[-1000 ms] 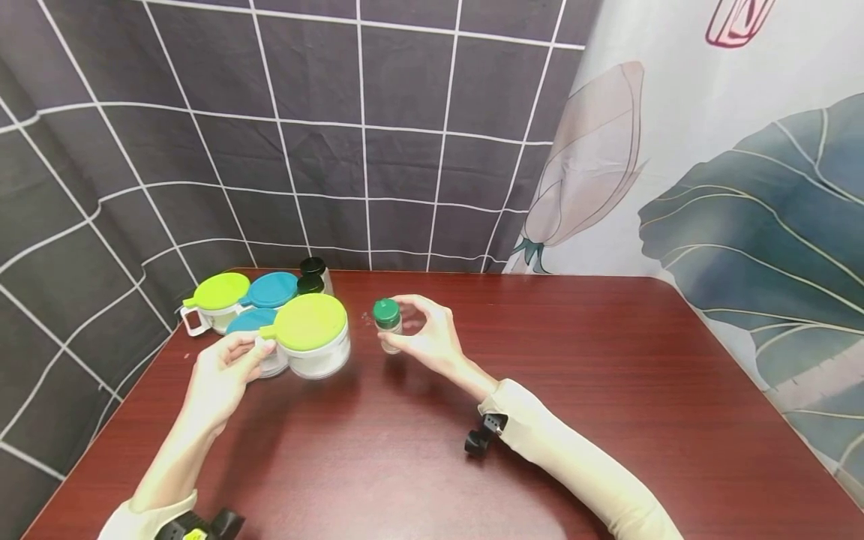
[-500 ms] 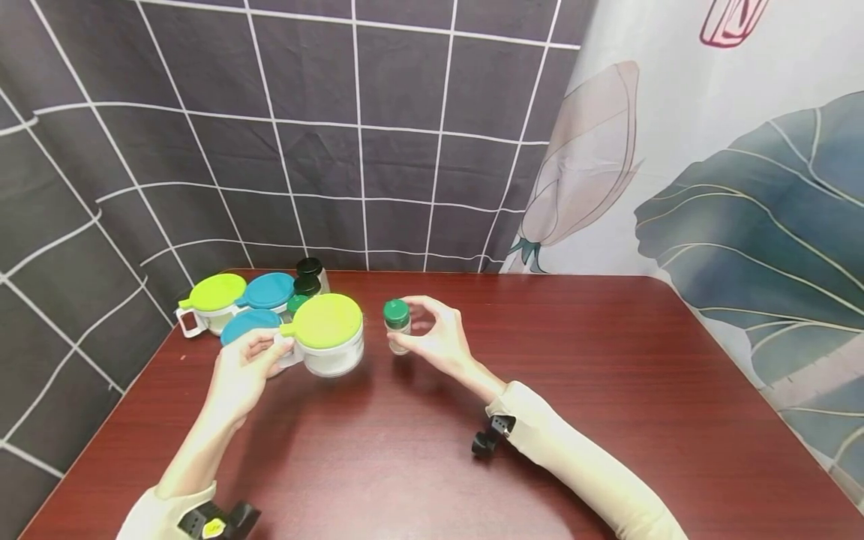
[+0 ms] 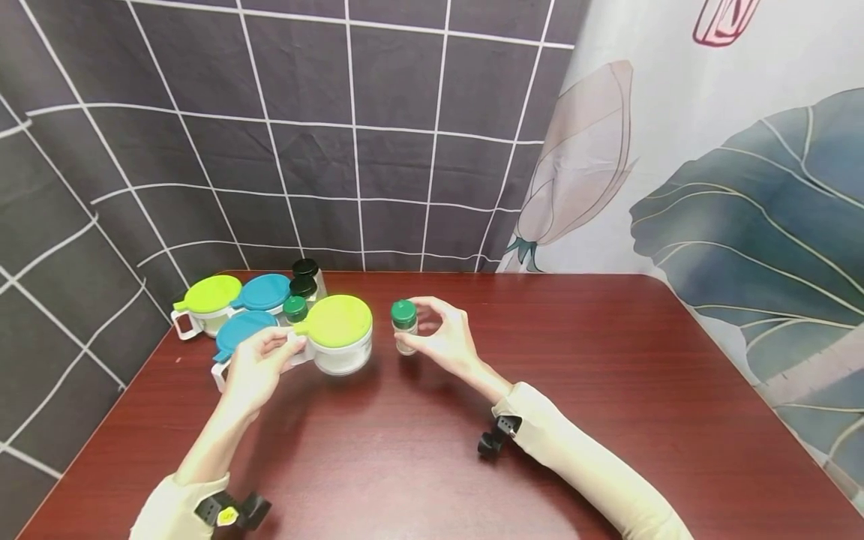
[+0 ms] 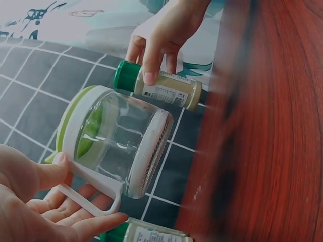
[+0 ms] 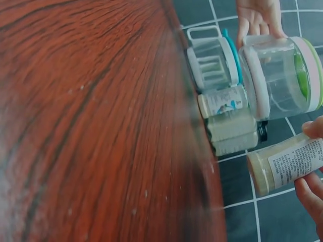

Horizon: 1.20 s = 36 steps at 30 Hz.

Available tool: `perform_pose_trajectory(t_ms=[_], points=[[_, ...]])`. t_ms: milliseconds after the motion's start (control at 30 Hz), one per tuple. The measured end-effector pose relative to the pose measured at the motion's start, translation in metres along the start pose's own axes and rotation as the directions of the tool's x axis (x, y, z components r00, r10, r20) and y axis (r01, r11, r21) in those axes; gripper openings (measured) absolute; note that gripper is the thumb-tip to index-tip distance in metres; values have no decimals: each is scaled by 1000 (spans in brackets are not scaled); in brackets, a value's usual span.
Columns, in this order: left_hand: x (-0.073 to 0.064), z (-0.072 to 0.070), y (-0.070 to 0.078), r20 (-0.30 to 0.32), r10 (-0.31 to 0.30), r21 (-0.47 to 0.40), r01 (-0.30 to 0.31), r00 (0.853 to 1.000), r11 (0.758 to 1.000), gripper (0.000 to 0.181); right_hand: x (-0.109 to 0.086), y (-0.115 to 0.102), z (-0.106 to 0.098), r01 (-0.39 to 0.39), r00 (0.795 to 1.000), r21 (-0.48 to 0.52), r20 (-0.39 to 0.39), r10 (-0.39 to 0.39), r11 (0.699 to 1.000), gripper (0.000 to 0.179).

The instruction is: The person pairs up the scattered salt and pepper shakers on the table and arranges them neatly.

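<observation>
- Pinching the white handle (image 4: 98,179) of a lime-lidded jar (image 3: 343,358), the left hand (image 3: 259,367) has its thumb near the lid (image 3: 337,319) and fingers behind the loop; the jar hangs nearly upright above the surface (image 3: 432,465).
- That jar looks stiff and, if empty, fairly light; its smooth clear wall could slip or perhaps crack, so the handle seems the surest hold.
- The left forearm (image 3: 219,442) slants up from the lower left.
- Just right of the jar, not touching it, the right hand's (image 3: 445,337) grip grasps a green-capped bottle (image 4: 169,91), also raised and upright.
- This bottle appears slim, rigid and light, best held round its labelled middle; whether glass or plastic, I cannot tell.
- The right forearm (image 3: 560,442) reaches in from the lower right, thumb low, fingers higher.
- Beyond, at left, blue-lidded containers (image 3: 246,330), another lime-lidded container (image 3: 212,292) and black-capped bottles (image 3: 303,287) stand grouped.
- Farthest hangs a dark gridded cloth (image 3: 398,165).
</observation>
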State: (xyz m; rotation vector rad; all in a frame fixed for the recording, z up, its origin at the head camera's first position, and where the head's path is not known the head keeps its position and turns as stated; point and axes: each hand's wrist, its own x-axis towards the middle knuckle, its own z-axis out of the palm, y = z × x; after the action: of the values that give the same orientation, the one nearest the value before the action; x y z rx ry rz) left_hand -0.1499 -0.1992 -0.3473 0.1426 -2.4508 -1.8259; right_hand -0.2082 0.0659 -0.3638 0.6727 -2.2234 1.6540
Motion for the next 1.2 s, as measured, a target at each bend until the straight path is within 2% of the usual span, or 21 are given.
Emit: perform_pose_trajectory(t_ms=[233,333,633,1100,1200], points=[[6,7,-1,-5,-21,20,21,1000,1000,40,4,32,-1,-11,1000,13,-9,11,1000,49],[9,11,-2,-11,-24,25,24,1000,999,40,5,37,-4,1,1000,13,-17,-1,1000,48],[15,22,-3,-9,-22,39,23,1000,999,37,5,42,-9,15,999,3,-36,-15,1000,46],[26,37,-5,-24,-28,14,29,999,999,33,10,48,-15,-56,997,5,-49,57,998,48],[28,40,-6,-22,-30,-5,30,999,1000,32,11,43,-16,-65,997,0,-46,65,998,48]])
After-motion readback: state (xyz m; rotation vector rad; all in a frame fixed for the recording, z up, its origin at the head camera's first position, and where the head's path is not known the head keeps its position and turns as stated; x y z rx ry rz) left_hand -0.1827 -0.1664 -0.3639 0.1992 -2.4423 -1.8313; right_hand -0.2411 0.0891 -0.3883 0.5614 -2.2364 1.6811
